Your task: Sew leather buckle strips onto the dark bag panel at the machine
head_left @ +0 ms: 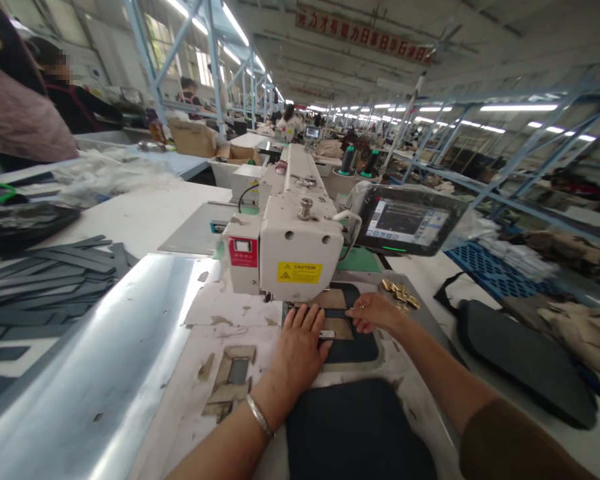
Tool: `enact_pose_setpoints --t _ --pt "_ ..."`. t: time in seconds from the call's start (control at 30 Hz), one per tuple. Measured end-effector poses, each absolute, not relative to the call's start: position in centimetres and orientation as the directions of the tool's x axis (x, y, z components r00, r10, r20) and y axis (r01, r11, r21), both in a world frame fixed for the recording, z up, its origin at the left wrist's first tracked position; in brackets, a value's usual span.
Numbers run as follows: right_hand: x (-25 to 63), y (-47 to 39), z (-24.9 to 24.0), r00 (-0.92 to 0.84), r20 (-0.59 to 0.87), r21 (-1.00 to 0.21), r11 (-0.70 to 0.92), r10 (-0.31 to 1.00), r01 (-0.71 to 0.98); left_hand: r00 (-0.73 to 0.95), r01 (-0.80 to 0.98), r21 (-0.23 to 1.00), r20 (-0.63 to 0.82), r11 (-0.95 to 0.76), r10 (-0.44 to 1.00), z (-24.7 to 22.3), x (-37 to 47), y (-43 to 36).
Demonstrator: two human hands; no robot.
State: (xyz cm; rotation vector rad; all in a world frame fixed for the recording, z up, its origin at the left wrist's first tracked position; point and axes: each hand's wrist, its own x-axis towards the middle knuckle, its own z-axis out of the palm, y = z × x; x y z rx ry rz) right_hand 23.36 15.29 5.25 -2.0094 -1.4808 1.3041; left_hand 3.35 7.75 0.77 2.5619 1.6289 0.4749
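Note:
My left hand lies flat, fingers stretched forward, on a dark fabric panel below the head of a sewing machine. Brown template pieces lie over the panel, with a dark band showing between them. A small pale metal piece sits by my left thumb. At the right end of the band, my right hand is closed in a pinch; what is between the fingertips is too small to tell. Several gold metal fittings lie just beyond it. Nearer me is another dark panel.
A screen stands right of the machine head. Many dark strips are piled at left beside a shiny metal plate. A dark padded piece lies at right. Green-topped thread cones stand behind. A person stands at far left.

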Motion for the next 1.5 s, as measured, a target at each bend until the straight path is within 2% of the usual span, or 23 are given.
enact_pose_setpoints --t 0.13,0.3,0.43,0.53,0.67,0.73,0.8,0.9,0.97,1.07,1.17,1.3,1.5 --pt "22.9 15.7 4.9 0.051 -0.433 -0.657 -0.354 0.9 0.665 0.361 0.888 0.225 0.205 -0.402 0.91 0.9 3.8 7.9" --pt "22.6 16.1 3.5 0.094 -0.391 -0.506 -0.3 0.916 0.809 0.345 0.892 0.218 0.236 -0.396 0.908 0.5 4.1 7.8" --pt "22.7 16.3 2.4 0.07 -0.299 -0.476 -0.212 0.952 0.854 0.343 0.889 0.225 0.249 -0.399 0.906 0.4 4.1 7.7" --pt "23.2 16.2 2.4 0.055 -0.275 -0.494 -0.19 0.96 0.849 0.341 0.888 0.227 0.26 -0.401 0.903 0.3 4.1 7.7" --pt "23.8 15.8 4.0 -0.058 -0.122 -0.57 -0.022 0.991 0.822 0.339 0.888 0.223 0.276 -0.403 0.899 0.1 4.1 7.8" --pt "23.7 15.5 5.2 -0.086 -0.104 -0.617 0.003 0.991 0.787 0.34 0.888 0.218 0.279 -0.404 0.898 0.0 4.1 7.8" --pt "23.3 15.4 6.3 -0.084 -0.188 -0.709 -0.076 0.979 0.701 0.34 0.891 0.21 0.281 -0.403 0.897 0.0 4.1 7.8" --pt "22.8 15.3 7.3 -0.07 -0.374 -0.824 -0.297 0.925 0.482 0.34 0.893 0.203 0.281 -0.402 0.898 0.0 4.1 7.7" --pt "22.8 15.2 7.4 -0.053 -0.451 -0.842 -0.405 0.891 0.355 0.343 0.892 0.205 0.276 -0.403 0.898 0.0 4.1 7.7" --pt "23.0 14.9 7.0 -0.031 -0.494 -0.847 -0.472 0.869 0.242 0.35 0.888 0.203 0.285 -0.413 0.892 -0.2 4.1 7.7" --pt "23.2 14.7 6.4 -0.03 -0.507 -0.846 -0.49 0.862 0.21 0.352 0.888 0.193 0.299 -0.418 0.887 -0.2 4.1 7.8" --pt "23.1 14.6 6.2 -0.013 -0.522 -0.828 -0.503 0.853 0.247 0.353 0.888 0.192 0.295 -0.417 0.888 -0.1 4.0 7.7" --pt "22.8 14.7 6.1 0.048 -0.465 -0.839 -0.457 0.884 0.296 0.356 0.889 0.191 0.284 -0.417 0.89 0.1 4.1 7.7"
